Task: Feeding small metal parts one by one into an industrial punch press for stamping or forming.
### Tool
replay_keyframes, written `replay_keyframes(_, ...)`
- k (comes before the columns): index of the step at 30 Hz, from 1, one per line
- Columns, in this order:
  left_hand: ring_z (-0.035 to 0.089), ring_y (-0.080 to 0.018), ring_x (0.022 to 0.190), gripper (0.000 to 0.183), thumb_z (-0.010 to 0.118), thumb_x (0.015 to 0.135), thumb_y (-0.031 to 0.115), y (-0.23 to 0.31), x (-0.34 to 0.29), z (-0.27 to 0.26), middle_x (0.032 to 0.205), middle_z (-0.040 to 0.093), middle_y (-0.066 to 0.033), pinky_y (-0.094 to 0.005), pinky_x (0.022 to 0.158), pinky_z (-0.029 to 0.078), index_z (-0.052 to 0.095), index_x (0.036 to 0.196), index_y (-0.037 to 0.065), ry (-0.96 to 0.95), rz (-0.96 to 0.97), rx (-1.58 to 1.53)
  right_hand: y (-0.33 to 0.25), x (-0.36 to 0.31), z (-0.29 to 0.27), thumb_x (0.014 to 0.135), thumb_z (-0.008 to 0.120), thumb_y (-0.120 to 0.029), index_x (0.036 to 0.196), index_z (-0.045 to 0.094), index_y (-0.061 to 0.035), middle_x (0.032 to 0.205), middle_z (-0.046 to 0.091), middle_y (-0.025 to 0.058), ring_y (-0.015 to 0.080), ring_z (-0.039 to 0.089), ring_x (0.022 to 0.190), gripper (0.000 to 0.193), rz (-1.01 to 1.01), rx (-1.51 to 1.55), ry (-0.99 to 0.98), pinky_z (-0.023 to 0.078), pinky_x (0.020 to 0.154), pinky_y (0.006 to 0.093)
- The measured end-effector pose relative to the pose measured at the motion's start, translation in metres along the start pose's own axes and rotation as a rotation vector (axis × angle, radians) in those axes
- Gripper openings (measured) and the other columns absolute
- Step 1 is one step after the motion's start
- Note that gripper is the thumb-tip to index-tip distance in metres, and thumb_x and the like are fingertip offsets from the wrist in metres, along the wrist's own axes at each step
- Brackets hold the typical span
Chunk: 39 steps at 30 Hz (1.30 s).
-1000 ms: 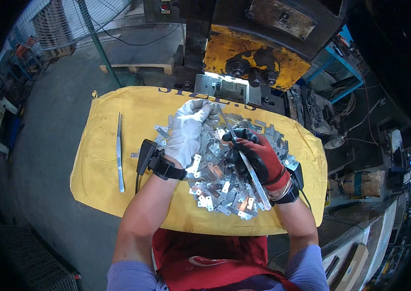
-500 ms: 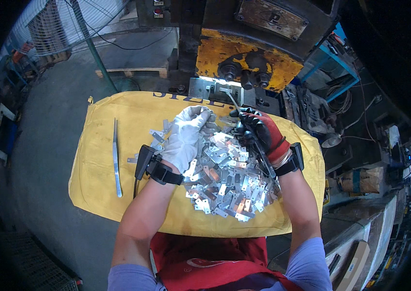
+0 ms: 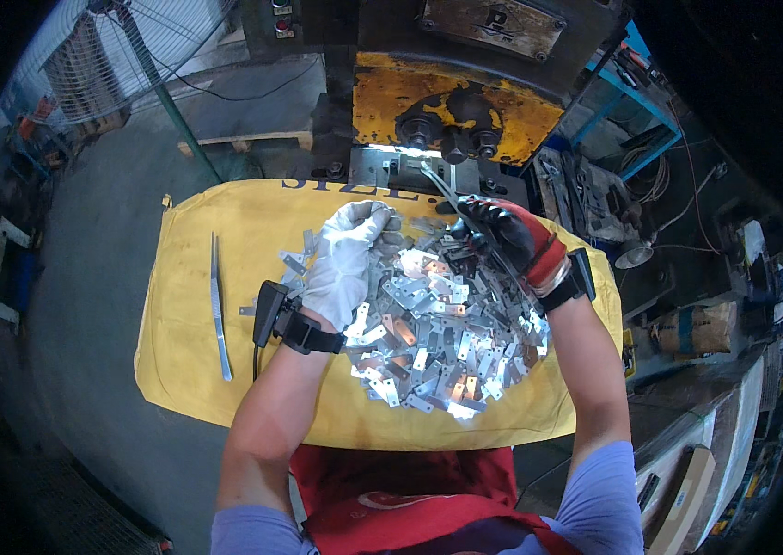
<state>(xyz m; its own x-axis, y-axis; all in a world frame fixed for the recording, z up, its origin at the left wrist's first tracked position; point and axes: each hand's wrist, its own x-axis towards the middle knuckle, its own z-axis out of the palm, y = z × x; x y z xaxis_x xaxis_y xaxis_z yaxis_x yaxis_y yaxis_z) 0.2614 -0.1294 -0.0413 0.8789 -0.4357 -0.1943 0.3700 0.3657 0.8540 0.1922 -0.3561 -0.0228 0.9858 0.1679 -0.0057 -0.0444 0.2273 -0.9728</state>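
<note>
My left hand [image 3: 343, 264], in a white glove, hovers over the left side of a heap of small flat metal plates [image 3: 447, 347]. Its fingertips are pinched together; whatever they hold is hidden. My right hand [image 3: 510, 239] wears a black and red glove and grips metal tweezers [image 3: 452, 194]. The tweezers slant up and left, their tips slightly apart in front of the die [image 3: 415, 171] of a press. I can make out no plate between the tips. The plates, several with small holes, lie piled on a yellow sheet [image 3: 179, 305].
A second pair of tweezers [image 3: 218, 310] lies on the sheet at the left. The press's yellow and black ram [image 3: 456, 102] hangs above the die. A wire fan guard [image 3: 123, 55] stands far left, and a blue rack [image 3: 646, 111] at the far right.
My right hand has shifted right with its tweezers, whose tips now show apart. My left hand stays pinched over the heap. The whole view has slid a little left.
</note>
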Motion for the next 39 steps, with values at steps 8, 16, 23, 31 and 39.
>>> replay_keyframes(8,0.06,-0.0124,0.067,0.017,0.05,0.091,0.013,0.0,0.0,0.0,0.083,0.064,-0.0085,-0.0241,0.06,0.05,0.056,0.1,-0.001,-0.008,0.007,-0.031,-0.011,-0.041,0.022,0.093,0.045,-0.03,0.121,0.05,0.0021,0.084,0.061,0.0014,0.0049,0.054,0.07,0.043,0.144,0.145,0.063,0.043,0.062,0.0171)
replay_keyframes(16,0.061,-0.0135,0.067,0.019,0.05,0.091,0.014,-0.004,0.003,-0.003,0.084,0.064,-0.0095,-0.0242,0.059,0.05,0.056,0.102,-0.001,0.01,0.032,-0.039,0.006,-0.041,0.032,0.091,0.049,-0.027,0.118,0.052,0.0009,0.08,0.062,0.0056,0.0068,0.057,0.064,0.039,0.082,-0.024,0.163,0.046,0.056,0.0193)
replay_keyframes(23,0.062,-0.0179,0.073,0.023,0.051,0.091,0.011,-0.002,0.004,-0.007,0.09,0.063,-0.0134,-0.0258,0.067,0.053,0.053,0.108,-0.003,-0.08,-0.073,-0.128,0.011,-0.007,0.03,0.091,0.05,-0.028,0.108,0.057,-0.0004,0.077,0.062,0.0051,0.0071,0.057,0.056,0.033,0.12,0.076,0.167,0.045,0.048,0.019)
replay_keyframes(31,0.063,-0.0176,0.077,0.022,0.056,0.087,0.008,0.002,-0.002,0.0,0.089,0.063,-0.0128,-0.0267,0.069,0.053,0.055,0.106,-0.003,-0.117,-0.065,-0.079,0.011,0.018,0.024,0.092,0.046,-0.031,0.111,0.056,-0.0006,0.077,0.059,0.0027,0.0073,0.054,0.058,0.038,0.009,0.087,0.143,0.044,0.048,0.0211)
replay_keyframes(39,0.062,-0.0115,0.066,0.015,0.059,0.086,0.011,0.001,-0.008,0.005,0.083,0.064,-0.0074,-0.0196,0.058,0.048,0.061,0.095,-0.001,-0.213,0.015,0.248,-0.001,-0.041,0.075,0.09,0.053,-0.02,0.11,0.058,-0.0037,0.069,0.06,0.0012,0.0049,0.052,0.048,0.027,0.11,-0.007,0.346,0.04,0.041,0.0172)
